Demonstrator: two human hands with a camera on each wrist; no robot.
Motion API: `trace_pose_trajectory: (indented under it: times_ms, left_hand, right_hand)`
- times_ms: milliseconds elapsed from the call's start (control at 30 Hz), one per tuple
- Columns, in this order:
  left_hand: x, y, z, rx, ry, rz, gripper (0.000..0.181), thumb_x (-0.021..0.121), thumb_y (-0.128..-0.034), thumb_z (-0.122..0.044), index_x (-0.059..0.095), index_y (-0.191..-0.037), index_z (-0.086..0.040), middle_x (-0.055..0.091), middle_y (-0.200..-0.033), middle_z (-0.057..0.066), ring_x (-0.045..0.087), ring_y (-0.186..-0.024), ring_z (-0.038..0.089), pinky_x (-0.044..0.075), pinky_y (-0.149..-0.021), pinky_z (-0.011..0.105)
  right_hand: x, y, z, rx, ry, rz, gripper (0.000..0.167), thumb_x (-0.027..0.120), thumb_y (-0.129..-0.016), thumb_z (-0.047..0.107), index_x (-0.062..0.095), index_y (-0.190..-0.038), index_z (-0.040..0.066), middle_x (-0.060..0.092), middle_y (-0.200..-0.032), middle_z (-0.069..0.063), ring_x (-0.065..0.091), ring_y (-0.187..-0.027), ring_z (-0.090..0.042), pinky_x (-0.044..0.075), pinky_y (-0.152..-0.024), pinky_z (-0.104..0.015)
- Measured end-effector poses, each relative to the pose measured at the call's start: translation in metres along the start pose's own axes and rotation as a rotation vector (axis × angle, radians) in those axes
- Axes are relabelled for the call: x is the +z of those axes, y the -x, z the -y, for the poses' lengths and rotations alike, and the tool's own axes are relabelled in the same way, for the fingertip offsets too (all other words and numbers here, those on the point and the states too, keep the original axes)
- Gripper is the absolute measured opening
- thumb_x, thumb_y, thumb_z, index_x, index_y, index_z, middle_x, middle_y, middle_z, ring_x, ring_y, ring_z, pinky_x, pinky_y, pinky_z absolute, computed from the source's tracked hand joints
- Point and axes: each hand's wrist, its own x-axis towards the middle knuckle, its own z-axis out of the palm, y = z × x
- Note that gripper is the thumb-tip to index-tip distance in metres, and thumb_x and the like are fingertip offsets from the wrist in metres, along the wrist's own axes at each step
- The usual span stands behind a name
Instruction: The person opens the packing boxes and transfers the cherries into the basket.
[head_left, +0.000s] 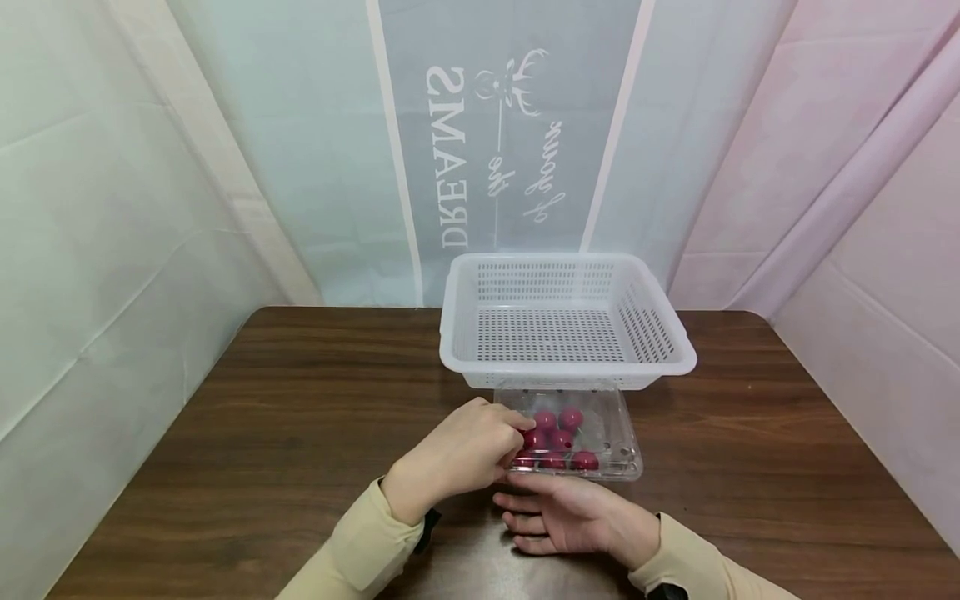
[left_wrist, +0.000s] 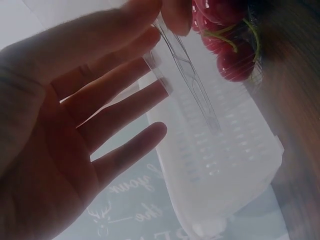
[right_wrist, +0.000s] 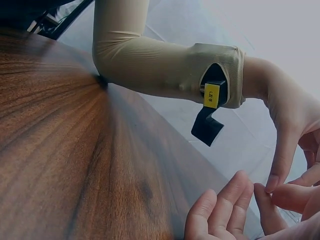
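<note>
From my head feed, going left to right, pale cloth (head_left: pixel 97 225) hangs beside the dark wood-grain surface (head_left: pixel 322 392). Next comes the left hand (head_left: pixel 467 450), reaching in from a beige sleeve (head_left: pixel 360 542). It grips the front left corner of the clear plastic clamshell (head_left: pixel 611 425), its forefinger lying over the top. That pack sits on the surface near the middle, with several red cherries (head_left: pixel 572 418) visible through the plastic. The head picture hardly gives me their stems; on the left wrist feed I get green stems (left_wrist: pixel 220 36) clearly, along with the left hand's other fingers stretched out past the plastic edge.

Just behind the pack stands a white perforated basket (head_left: pixel 555 368), and behind that a grey cloth panel (head_left: pixel 517 150) lettered "DREAMS", mirrored.

Farthest right, the right hand (head_left: pixel 581 512) lies along the pack's front edge, palm showing, three fingers loosely spread. On the right wrist feed its thumb and forefinger tips come together beside the left thumb; I cannot tell whether they pinch the rim. Only that feed shows me the whole black wrist mount (right_wrist: pixel 212 95) with its yellow label on the left arm.
</note>
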Motion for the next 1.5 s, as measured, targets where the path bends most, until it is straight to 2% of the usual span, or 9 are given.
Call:
trace_pose_trajectory:
  times_ms: [300, 467, 567, 800, 1033, 1167, 1367, 1500]
  left_hand:
    - [0.002, 0.001, 0.000, 0.016, 0.000, -0.030, 0.022, 0.069, -0.0718, -0.009, 0.060, -0.055, -0.020, 0.070, -0.109, -0.007, 0.068, -0.086, 0.004, 0.050, -0.074, 0.029]
    - [0.003, 0.000, -0.001, 0.062, 0.014, -0.095, 0.026, 0.067, -0.0711, -0.004, 0.056, -0.052, -0.019, 0.072, -0.102, -0.005, 0.068, -0.075, 0.006, 0.051, -0.072, 0.028]
    - [0.004, -0.001, -0.001, 0.080, 0.008, -0.114, 0.028, 0.067, -0.0699, -0.002, 0.056, -0.050, -0.018, 0.072, -0.101, -0.004, 0.067, -0.069, 0.006, 0.052, -0.072, 0.027]
    - [0.005, -0.002, -0.004, 0.056, -0.030, -0.044, 0.022, 0.071, -0.0700, -0.008, 0.062, -0.053, -0.019, 0.072, -0.106, -0.004, 0.067, -0.071, 0.009, 0.051, -0.072, 0.028]
    - [0.004, -0.003, -0.007, 0.051, -0.099, -0.022, 0.009, 0.072, -0.0696, -0.012, 0.068, -0.066, -0.019, 0.071, -0.106, -0.002, 0.066, -0.072, 0.011, 0.051, -0.071, 0.028]
    - [0.004, -0.003, -0.009, 0.044, -0.126, -0.010, 0.006, 0.072, -0.0698, -0.014, 0.069, -0.068, -0.019, 0.071, -0.106, -0.004, 0.065, -0.070, 0.011, 0.051, -0.069, 0.027]
    - [0.007, -0.004, -0.009, 0.040, -0.147, -0.018, 0.009, 0.071, -0.0686, -0.013, 0.067, -0.065, -0.019, 0.072, -0.101, -0.005, 0.063, -0.066, 0.011, 0.049, -0.065, 0.027]
    - [0.007, -0.004, -0.011, 0.033, -0.169, -0.036, 0.013, 0.072, -0.0661, -0.012, 0.063, -0.061, -0.020, 0.069, -0.085, -0.008, 0.060, -0.062, 0.012, 0.048, -0.063, 0.027]
  right_hand:
    - [0.001, 0.000, 0.001, 0.000, -0.001, 0.006, 0.021, 0.044, -0.099, 0.039, 0.058, -0.110, 0.027, 0.063, -0.107, 0.011, 0.061, -0.096, -0.005, 0.048, -0.091, -0.035]
    - [0.000, 0.000, 0.000, -0.003, -0.003, 0.020, 0.020, 0.044, -0.099, 0.038, 0.058, -0.108, 0.027, 0.063, -0.107, 0.011, 0.060, -0.098, -0.006, 0.046, -0.095, -0.040]
    - [-0.001, 0.000, 0.000, -0.004, -0.008, 0.031, 0.020, 0.043, -0.099, 0.038, 0.057, -0.107, 0.027, 0.063, -0.107, 0.010, 0.059, -0.099, -0.007, 0.044, -0.097, -0.043]
    - [-0.002, 0.001, -0.001, -0.009, -0.009, 0.049, 0.020, 0.041, -0.100, 0.037, 0.057, -0.108, 0.027, 0.062, -0.108, 0.010, 0.059, -0.101, -0.008, 0.042, -0.100, -0.048]
    - [-0.002, 0.000, -0.001, -0.016, -0.009, 0.055, 0.020, 0.041, -0.100, 0.037, 0.057, -0.107, 0.027, 0.063, -0.107, 0.011, 0.060, -0.100, -0.007, 0.042, -0.099, -0.048]
    - [-0.003, 0.000, 0.000, -0.013, -0.013, 0.060, 0.020, 0.040, -0.100, 0.036, 0.057, -0.107, 0.026, 0.063, -0.107, 0.011, 0.060, -0.100, -0.007, 0.042, -0.100, -0.049]
    - [-0.003, 0.000, 0.000, -0.014, -0.009, 0.069, 0.022, 0.039, -0.101, 0.036, 0.057, -0.107, 0.027, 0.063, -0.107, 0.011, 0.060, -0.100, -0.007, 0.041, -0.101, -0.049]
    - [-0.003, 0.000, -0.001, -0.020, -0.009, 0.077, 0.021, 0.039, -0.101, 0.036, 0.057, -0.107, 0.027, 0.063, -0.108, 0.010, 0.060, -0.101, -0.007, 0.040, -0.102, -0.051]
